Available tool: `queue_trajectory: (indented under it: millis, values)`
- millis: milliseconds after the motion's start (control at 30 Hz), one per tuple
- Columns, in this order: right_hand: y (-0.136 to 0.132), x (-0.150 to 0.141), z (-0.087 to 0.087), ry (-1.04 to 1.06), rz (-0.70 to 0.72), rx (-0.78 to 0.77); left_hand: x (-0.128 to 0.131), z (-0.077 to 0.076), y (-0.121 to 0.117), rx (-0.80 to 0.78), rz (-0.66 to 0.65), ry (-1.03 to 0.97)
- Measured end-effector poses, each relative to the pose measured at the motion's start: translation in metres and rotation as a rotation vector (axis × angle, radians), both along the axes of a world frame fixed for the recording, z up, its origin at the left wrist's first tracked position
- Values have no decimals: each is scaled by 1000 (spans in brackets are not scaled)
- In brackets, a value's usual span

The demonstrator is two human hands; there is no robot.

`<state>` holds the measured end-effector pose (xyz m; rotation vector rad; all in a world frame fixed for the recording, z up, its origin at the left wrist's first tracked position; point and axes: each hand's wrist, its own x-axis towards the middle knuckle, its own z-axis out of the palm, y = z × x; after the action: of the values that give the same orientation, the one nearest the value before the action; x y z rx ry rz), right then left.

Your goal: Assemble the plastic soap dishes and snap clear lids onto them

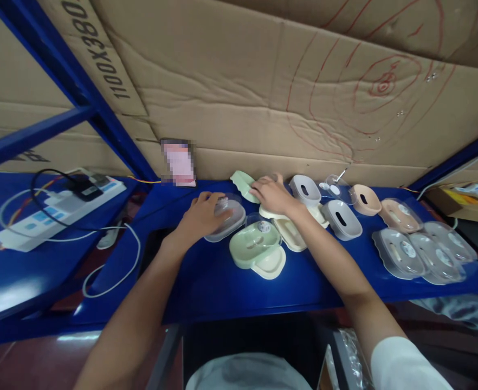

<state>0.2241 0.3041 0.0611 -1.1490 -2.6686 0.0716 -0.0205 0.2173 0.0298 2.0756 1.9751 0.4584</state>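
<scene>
Evidently the grey container (231, 226) under a clear cover sits directly beneath the left hand (210, 212), whose fingers are spread and bent over it; whether they grip it or merely rest there, I cannot tell. Farther back, a light green piece (242, 185) stands tilted at the fingertips of the right hand (270, 192). That hand is half curled, palm down, and its grip on the piece cannot be made out.

Just right of the grey container and nearer the front edge is a pale green box (243, 252), with a clear lid on its top bearing a round label (264, 227) too small to read. A cream lid (270, 265) lies against its front side, and a cream tray (291, 235) is next to it, partly hidden by the right forearm.

Beyond that forearm are two grey slotted boxes (344, 221), a peach slotted box (366, 200) and, at the right, a cluster of clear-covered containers (404, 254) with round labels, also illegible. All stand on a blue table (239, 295).

Behind rises cardboard (223, 97), printed "1100X380" along a strip at upper left, with red hand-drawn rings at right. A phone (180, 162) with a blurred screen leans against it; a white power strip (39, 222) lies far left.
</scene>
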Motion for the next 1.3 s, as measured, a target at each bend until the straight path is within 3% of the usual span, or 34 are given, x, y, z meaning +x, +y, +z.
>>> queue_trajectory:
  millis: [200, 367, 533, 733, 1000, 1200, 1300]
  values:
    - [5, 25, 24, 40, -65, -26, 18, -11, 6, 74, 82, 4]
    - [-2, 30, 34, 24, -24, -62, 28, -14, 1, 219, -17, 85]
    - [-19, 13, 30, 91, 70, -264, 34, -20, -3, 270, -174, 154]
    - [-19, -4, 15, 163, 21, -247, 33, -23, -2, 265, -220, 156]
    - [6, 21, 21, 333, 44, -638, 28, -11, -1, 201, -407, 0]
    - [6, 24, 22, 541, -49, -849, 30, -11, -1, 210, -379, -6]
    - [6, 31, 26, 593, -66, -847, 29, -8, -3, 195, -374, 30]
